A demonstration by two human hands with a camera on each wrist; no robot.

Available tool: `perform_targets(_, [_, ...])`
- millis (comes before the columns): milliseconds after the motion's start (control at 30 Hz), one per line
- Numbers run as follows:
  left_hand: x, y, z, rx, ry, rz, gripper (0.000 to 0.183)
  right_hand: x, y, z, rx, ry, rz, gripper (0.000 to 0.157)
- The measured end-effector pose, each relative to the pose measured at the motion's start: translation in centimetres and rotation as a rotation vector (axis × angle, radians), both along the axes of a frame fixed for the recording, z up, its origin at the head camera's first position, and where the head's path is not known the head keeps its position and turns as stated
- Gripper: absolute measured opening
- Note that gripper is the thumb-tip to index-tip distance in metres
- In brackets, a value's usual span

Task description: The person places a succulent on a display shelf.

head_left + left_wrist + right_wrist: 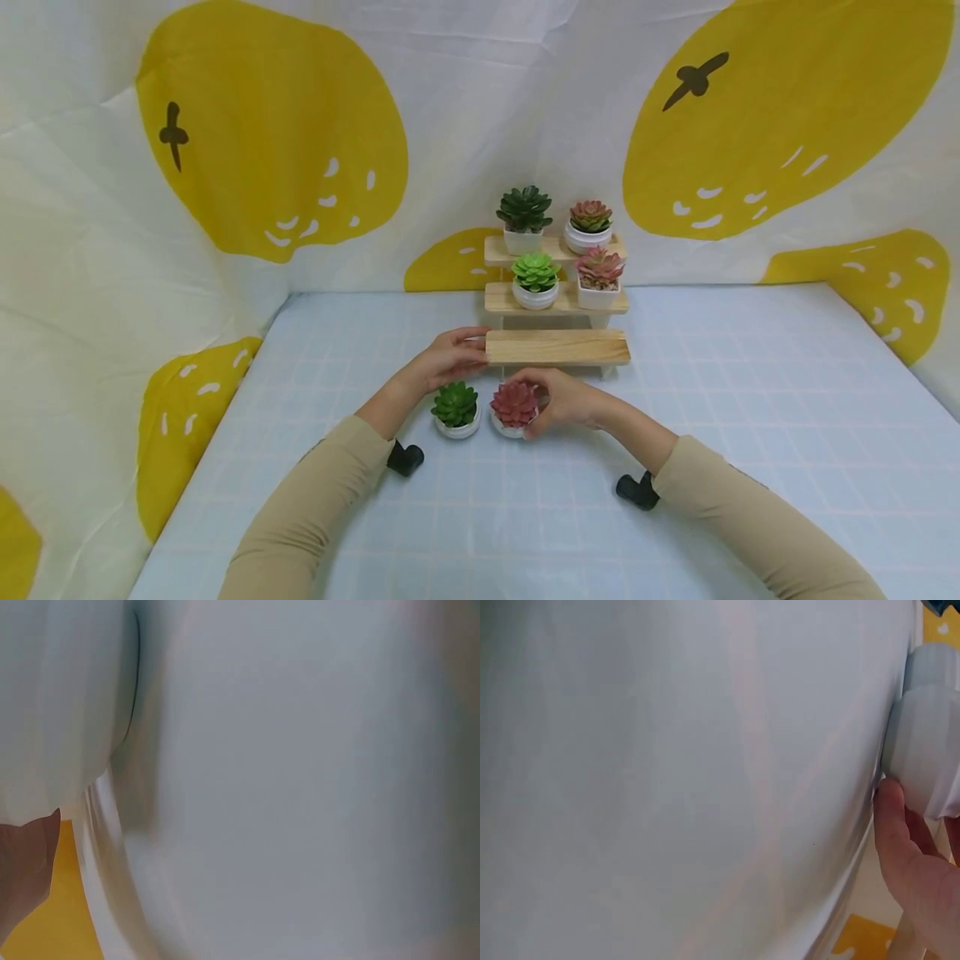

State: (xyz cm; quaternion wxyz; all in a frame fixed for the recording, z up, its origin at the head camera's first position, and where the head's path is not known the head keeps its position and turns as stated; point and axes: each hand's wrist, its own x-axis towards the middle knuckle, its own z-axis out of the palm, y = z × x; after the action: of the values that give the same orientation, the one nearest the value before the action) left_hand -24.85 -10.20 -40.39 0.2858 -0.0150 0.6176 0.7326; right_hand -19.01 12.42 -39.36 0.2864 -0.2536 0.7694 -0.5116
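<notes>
My right hand [558,398] grips a small potted succulent with red-pink leaves [514,403], its fingers and thumb around the white pot. In the right wrist view, a fingertip [890,796] presses against the low side of that ribbed white pot [922,746]. My left hand [448,360] reaches to the left end of the bare lowest step [558,347] of a wooden stand, its fingertips right at that end. Just below this hand stands a green potted succulent [456,408]. In the left wrist view, a white surface [60,697] hides most of the left hand.
Behind the lowest step, the middle step [498,297] bears a bright green succulent [536,272] and a pink one [599,268]. A dark green [524,209] and a reddish-green succulent [590,217] stand on the top step. Patterned cloth [480,125] hangs behind the stand.
</notes>
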Motion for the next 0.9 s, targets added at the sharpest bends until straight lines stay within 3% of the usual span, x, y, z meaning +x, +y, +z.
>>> perform_targets(600, [0.14, 0.12, 0.15, -0.005, -0.019, 0.007, 0.057, 0.34, 0.26, -0.02, 0.014, -0.005, -0.009, 0.066])
perform_targets(900, [-0.02, 0.05, 0.00, 0.002, -0.015, 0.006, 0.058, 0.39, 0.37, 0.54, -0.031, -0.032, -0.021, 0.066])
